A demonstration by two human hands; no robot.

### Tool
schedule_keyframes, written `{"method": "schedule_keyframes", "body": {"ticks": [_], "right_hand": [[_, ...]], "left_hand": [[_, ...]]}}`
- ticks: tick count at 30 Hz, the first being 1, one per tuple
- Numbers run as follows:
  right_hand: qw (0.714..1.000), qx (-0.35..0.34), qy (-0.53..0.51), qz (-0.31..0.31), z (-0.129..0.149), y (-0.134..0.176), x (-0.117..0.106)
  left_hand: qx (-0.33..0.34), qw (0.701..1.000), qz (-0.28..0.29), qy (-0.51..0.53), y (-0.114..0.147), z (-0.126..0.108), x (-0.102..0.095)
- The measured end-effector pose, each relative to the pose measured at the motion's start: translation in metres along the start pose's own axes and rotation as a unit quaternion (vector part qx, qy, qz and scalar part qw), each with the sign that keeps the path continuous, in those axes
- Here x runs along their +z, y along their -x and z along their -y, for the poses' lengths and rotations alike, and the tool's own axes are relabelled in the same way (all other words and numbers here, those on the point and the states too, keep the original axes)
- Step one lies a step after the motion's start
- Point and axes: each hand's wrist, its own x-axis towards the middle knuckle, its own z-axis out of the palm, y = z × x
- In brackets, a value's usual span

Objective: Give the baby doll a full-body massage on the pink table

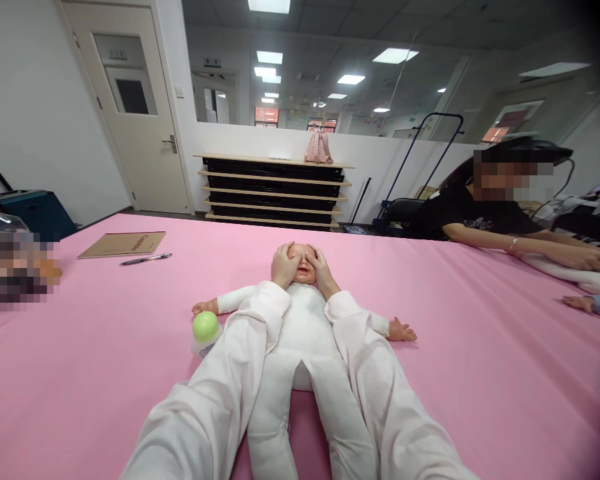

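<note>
A baby doll (307, 327) with a white cloth body lies on its back on the pink-covered table, its arms spread and its legs toward me. My left hand (285, 266) cups one side of its head, and my right hand (323, 270) cups the other. Both thumbs rest on the face around the eyes, which they cover; the mouth shows below. The fingers curve round the head and are partly hidden. Beside the doll's hand on the left stands a bottle with a green rounded cap (205, 327), partly behind my sleeve.
A brown notebook (123, 245) and a pen (145, 259) lie at the back left of the pink cloth (460, 373). A blurred-out object (17, 267) is at the left edge. On the right, a person (490, 213) in black leans over another doll (555, 270). Low shelves (275, 190) stand behind.
</note>
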Motion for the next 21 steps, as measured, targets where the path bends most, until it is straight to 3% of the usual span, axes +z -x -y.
{"method": "schedule_keyframes", "body": {"ticks": [8,21], "right_hand": [[1.000,0.002,-0.004,0.007,0.002,0.001,0.000],[0.998,-0.007,0.014,-0.069,-0.015,-0.010,-0.002]], "left_hand": [[0.002,1.000,0.001,-0.005,0.001,-0.002,-0.001],[-0.056,0.996,-0.010,0.068,-0.001,-0.003,0.002]]}}
